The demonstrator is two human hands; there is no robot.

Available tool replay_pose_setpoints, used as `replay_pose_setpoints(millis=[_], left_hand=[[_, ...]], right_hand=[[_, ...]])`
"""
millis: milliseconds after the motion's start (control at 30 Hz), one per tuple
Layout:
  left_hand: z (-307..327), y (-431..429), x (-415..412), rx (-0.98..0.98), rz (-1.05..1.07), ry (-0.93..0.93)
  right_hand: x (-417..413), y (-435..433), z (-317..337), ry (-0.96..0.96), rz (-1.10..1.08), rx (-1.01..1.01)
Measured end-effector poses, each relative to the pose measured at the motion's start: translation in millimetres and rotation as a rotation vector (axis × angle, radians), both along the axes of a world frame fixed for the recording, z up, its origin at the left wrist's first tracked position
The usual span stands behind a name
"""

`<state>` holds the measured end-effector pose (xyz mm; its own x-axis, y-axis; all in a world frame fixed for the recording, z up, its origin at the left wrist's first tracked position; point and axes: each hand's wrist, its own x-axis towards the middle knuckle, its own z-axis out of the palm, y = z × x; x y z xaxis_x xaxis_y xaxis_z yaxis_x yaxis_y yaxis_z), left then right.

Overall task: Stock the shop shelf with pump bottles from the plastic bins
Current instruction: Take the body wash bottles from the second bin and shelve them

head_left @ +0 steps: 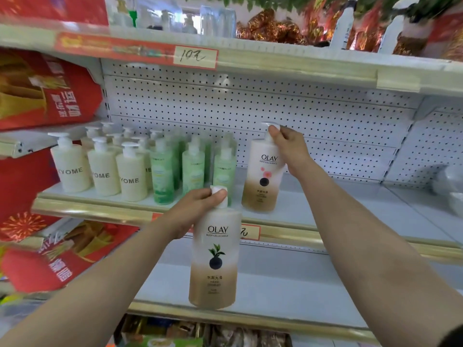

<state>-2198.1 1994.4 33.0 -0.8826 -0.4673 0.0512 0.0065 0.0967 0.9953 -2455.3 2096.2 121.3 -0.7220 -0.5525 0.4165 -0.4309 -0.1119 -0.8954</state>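
My left hand (195,209) grips the white pump head of an Olay bottle with a green leaf label (214,261), which hangs in the air in front of the shelf edge. My right hand (288,146) pinches the pump of a second Olay bottle with pink flowers (263,181); its base rests on or just above the middle shelf (338,211), to the right of the green bottles. Both bottles are white at the top and fade to gold below. No plastic bins are in view.
Cream YOME pump bottles (102,169) and green pump bottles (193,169) fill the shelf's left part. Red gift bags (45,88) hang at the left. The upper shelf (275,63) with a price tag sits overhead. Bare shelf stretches to the right.
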Motion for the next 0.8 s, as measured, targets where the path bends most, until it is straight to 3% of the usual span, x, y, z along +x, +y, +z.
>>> replay_pose_setpoints(millis=[533, 700, 800], left_hand=[[12.1, -11.7, -23.0, -0.058, -0.016, 0.062], [30.2, -1.2, -27.9, -0.07, 0.017, 0.077], [48.5, 6.0, -36.0, -0.074, 0.031, 0.088]], right_hand=[[-28.6, -24.0, -16.3, -0.057, 0.085, 0.004], [-20.4, -15.3, -18.2, 0.006, -0.059, 0.136], [2.6, 6.3, -16.4, 0.075, -0.189, -0.004]])
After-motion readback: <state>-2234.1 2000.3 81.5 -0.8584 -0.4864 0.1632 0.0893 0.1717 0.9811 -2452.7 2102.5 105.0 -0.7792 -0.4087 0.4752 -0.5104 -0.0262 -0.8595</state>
